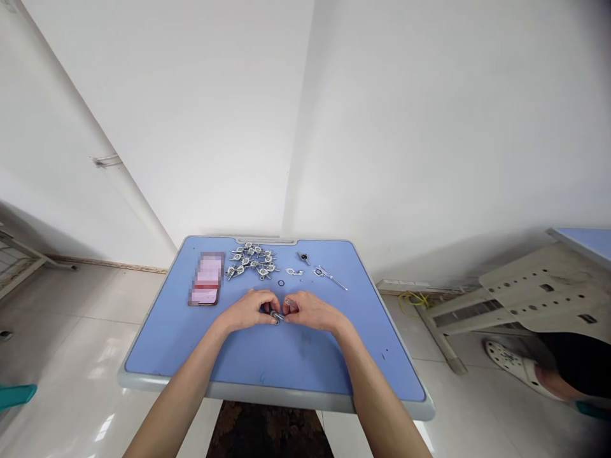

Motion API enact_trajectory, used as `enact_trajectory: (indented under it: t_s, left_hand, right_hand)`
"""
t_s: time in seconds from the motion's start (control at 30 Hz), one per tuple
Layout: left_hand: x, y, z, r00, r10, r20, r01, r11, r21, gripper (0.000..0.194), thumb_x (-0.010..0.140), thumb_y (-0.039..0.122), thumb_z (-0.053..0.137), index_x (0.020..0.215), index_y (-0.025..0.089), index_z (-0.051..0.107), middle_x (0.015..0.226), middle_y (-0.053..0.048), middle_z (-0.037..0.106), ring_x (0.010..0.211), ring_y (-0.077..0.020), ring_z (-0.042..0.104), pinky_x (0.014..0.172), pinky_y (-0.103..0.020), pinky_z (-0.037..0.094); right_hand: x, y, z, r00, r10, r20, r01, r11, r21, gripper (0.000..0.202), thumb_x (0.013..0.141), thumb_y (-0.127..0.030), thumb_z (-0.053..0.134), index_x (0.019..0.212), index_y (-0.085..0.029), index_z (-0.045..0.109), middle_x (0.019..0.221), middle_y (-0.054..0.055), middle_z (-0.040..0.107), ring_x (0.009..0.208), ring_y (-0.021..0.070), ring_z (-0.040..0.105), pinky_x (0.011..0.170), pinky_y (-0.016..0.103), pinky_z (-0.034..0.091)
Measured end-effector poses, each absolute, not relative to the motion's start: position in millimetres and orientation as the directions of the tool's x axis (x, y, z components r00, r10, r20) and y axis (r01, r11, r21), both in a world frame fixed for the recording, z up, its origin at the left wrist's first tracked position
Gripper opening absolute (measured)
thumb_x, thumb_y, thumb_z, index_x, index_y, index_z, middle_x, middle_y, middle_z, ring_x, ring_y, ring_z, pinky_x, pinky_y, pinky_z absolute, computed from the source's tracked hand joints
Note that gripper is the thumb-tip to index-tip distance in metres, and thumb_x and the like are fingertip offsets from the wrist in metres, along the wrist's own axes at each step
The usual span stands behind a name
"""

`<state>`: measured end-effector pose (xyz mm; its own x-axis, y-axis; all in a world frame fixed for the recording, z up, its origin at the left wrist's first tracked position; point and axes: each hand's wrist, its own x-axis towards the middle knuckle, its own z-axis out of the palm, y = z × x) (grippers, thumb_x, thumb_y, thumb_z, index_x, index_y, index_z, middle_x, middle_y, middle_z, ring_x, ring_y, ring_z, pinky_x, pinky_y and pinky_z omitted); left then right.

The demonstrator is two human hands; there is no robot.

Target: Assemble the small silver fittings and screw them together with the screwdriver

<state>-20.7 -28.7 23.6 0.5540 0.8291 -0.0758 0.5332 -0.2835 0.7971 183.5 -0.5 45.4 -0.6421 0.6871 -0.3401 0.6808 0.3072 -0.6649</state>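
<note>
My left hand (252, 309) is closed on a small metal part (275, 316) over the middle of the blue table (267, 362). Close beside it, my right hand (308, 310) has its fingers pinched at the right end of that part; a small shiny piece shows between its fingertips. Beyond my hands lie a dark ring (281, 283), a flat metal plate (294, 272), a metal part with a dark centre (303, 257) and a screwdriver-like tool (334, 278). Several similar metal parts (252, 259) form a pile at the back left of my hands.
A phone (205, 280) lies at the table's left. A white wall (238, 127) stands behind the table. At the right are another desk (539, 286), a yellow cable (413, 300) and a person's foot in a light clog (515, 366). Part of a green stool (16, 395) shows at the left.
</note>
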Motion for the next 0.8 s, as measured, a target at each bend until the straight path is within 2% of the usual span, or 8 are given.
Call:
enact_trajectory:
  t_s: [0.1, 0.2, 0.3, 0.37, 0.47, 0.53, 0.67, 0.8]
  left_hand:
    - [-21, -29, 23, 0.540, 0.837, -0.086, 0.524, -0.255, 0.813, 0.020, 0.076, 0.026, 0.069, 0.094, 0.020, 0.062, 0.093, 0.001, 0.064, 0.086, -0.0163, 0.056, 0.088, -0.032, 0.040]
    - [-21, -29, 24, 0.528, 0.843, -0.101, 0.475, -0.195, 0.858, 0.025, 0.075, 0.029, 0.070, 0.096, 0.019, 0.062, 0.092, -0.001, 0.065, 0.083, -0.0160, 0.057, 0.080, -0.029, 0.044]
    - [-21, -29, 25, 0.497, 0.861, -0.106, 0.433, -0.141, 0.890, 0.025, 0.078, 0.033, 0.068, 0.097, 0.018, 0.063, 0.087, -0.002, 0.065, 0.080, -0.0158, 0.058, 0.072, -0.027, 0.046]
    - [-21, -28, 24, 0.449, 0.889, -0.091, 0.434, -0.128, 0.892, 0.024, 0.080, 0.035, 0.066, 0.096, 0.017, 0.064, 0.084, -0.002, 0.065, 0.078, -0.0156, 0.058, 0.071, -0.026, 0.046]
    - [-22, -25, 23, 0.347, 0.937, -0.030, 0.435, -0.132, 0.891, 0.021, 0.081, 0.037, 0.063, 0.089, 0.017, 0.064, 0.082, -0.002, 0.065, 0.075, -0.0149, 0.058, 0.068, -0.026, 0.045]
    - [-23, -23, 22, 0.280, 0.959, 0.035, 0.417, -0.154, 0.896, 0.020, 0.082, 0.037, 0.061, 0.084, 0.018, 0.064, 0.081, -0.001, 0.066, 0.074, -0.0148, 0.058, 0.069, -0.026, 0.045]
    - [-27, -18, 21, 0.172, 0.976, 0.136, 0.397, -0.195, 0.897, 0.023, 0.083, 0.039, 0.057, 0.080, 0.017, 0.064, 0.077, -0.001, 0.064, 0.074, -0.0152, 0.057, 0.068, -0.026, 0.043]
    - [-30, -15, 20, 0.121, 0.977, 0.177, 0.361, -0.209, 0.909, 0.024, 0.083, 0.039, 0.057, 0.077, 0.016, 0.062, 0.072, 0.000, 0.061, 0.071, -0.0142, 0.054, 0.065, -0.025, 0.041]
  right_hand:
    - [184, -1, 45, -0.647, 0.684, -0.337, 0.675, 0.307, -0.671, 0.005, 0.070, -0.022, 0.059, 0.072, -0.018, 0.060, 0.061, -0.005, 0.051, 0.059, 0.0097, 0.043, 0.053, 0.022, 0.029]
    - [190, 2, 46, -0.645, 0.693, -0.322, 0.653, 0.281, -0.703, 0.008, 0.070, -0.022, 0.060, 0.076, -0.018, 0.063, 0.063, -0.005, 0.052, 0.060, 0.0102, 0.044, 0.054, 0.022, 0.031]
    - [200, 10, 45, -0.565, 0.797, -0.213, 0.614, 0.234, -0.754, 0.009, 0.073, -0.026, 0.058, 0.077, -0.018, 0.063, 0.060, -0.005, 0.048, 0.058, 0.0105, 0.042, 0.055, 0.023, 0.033]
    - [208, 17, 42, -0.430, 0.897, -0.101, 0.606, 0.204, -0.769, 0.015, 0.078, -0.032, 0.055, 0.079, -0.018, 0.061, 0.060, -0.005, 0.047, 0.056, 0.0110, 0.042, 0.055, 0.023, 0.034]
    - [213, 27, 37, -0.212, 0.977, 0.026, 0.687, 0.168, -0.708, 0.021, 0.083, -0.035, 0.050, 0.084, -0.018, 0.062, 0.063, -0.002, 0.052, 0.058, 0.0130, 0.046, 0.055, 0.024, 0.036]
    - [211, 29, 34, -0.159, 0.985, 0.072, 0.735, 0.166, -0.657, 0.022, 0.085, -0.033, 0.047, 0.088, -0.017, 0.062, 0.068, 0.000, 0.056, 0.062, 0.0146, 0.050, 0.058, 0.025, 0.038]
    - [191, 24, 28, -0.205, 0.972, 0.113, 0.786, 0.232, -0.573, 0.019, 0.089, -0.027, 0.048, 0.093, -0.019, 0.065, 0.084, 0.004, 0.064, 0.077, 0.0175, 0.057, 0.069, 0.027, 0.039]
    - [171, 19, 22, -0.284, 0.955, 0.086, 0.817, 0.288, -0.500, 0.023, 0.090, -0.028, 0.051, 0.108, -0.021, 0.064, 0.104, 0.006, 0.066, 0.086, 0.0184, 0.061, 0.072, 0.027, 0.039]
